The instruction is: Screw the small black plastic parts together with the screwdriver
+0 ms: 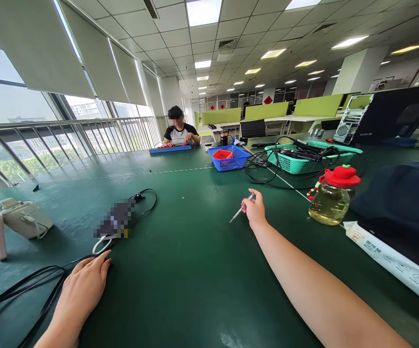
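My right hand (254, 209) reaches out over the green table (187, 270) with its fingers closed on a small screwdriver (241, 209), whose metal tip points down and left at the table top. My left hand (84, 286) lies flat on the table at the near left, fingers stretched out and holding nothing. It rests next to black cables (21, 290) and a white looped cord (100, 244) just beyond its fingertips.
A squat bottle of yellow liquid with a red lid (332, 195) stands right of my right hand. Farther back sit a blue basket (229, 158) and a teal basket of cables (303, 159). A white bag (24, 217) lies far left. Another person (178, 130) sits at the far end.
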The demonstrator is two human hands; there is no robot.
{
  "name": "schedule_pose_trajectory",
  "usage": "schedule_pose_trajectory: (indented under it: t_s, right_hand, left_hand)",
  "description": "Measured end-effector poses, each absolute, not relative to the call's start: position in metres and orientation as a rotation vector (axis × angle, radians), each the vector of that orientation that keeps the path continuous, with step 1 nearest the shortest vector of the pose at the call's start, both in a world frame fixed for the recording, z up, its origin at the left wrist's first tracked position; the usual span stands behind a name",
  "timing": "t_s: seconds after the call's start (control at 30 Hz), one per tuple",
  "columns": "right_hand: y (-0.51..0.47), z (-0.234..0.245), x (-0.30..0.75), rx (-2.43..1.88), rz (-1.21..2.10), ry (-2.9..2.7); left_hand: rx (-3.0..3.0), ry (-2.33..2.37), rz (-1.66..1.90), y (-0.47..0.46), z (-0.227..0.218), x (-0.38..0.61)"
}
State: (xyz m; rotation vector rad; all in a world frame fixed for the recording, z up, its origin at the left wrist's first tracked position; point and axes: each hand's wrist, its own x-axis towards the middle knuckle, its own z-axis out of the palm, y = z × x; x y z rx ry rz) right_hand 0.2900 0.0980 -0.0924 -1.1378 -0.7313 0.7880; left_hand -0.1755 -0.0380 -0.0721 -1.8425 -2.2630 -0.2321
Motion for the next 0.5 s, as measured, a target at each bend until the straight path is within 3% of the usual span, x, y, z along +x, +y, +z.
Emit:
schedule_pose_trajectory:
  t_s: [0.23, 0.5]
  right_hand:
    - [0.098, -0.093, 0.290, -1.137, 0.792, -0.733]
    - [0.099, -0.095, 0.290, -1.153, 0.781, -0.737]
  left_hand:
    - [-1.666, -2.410, -0.406, -0.043, -0.057, -0.178]
    - [-1.434, -2.739, -0.199, -0.044, -0.057, -0.209]
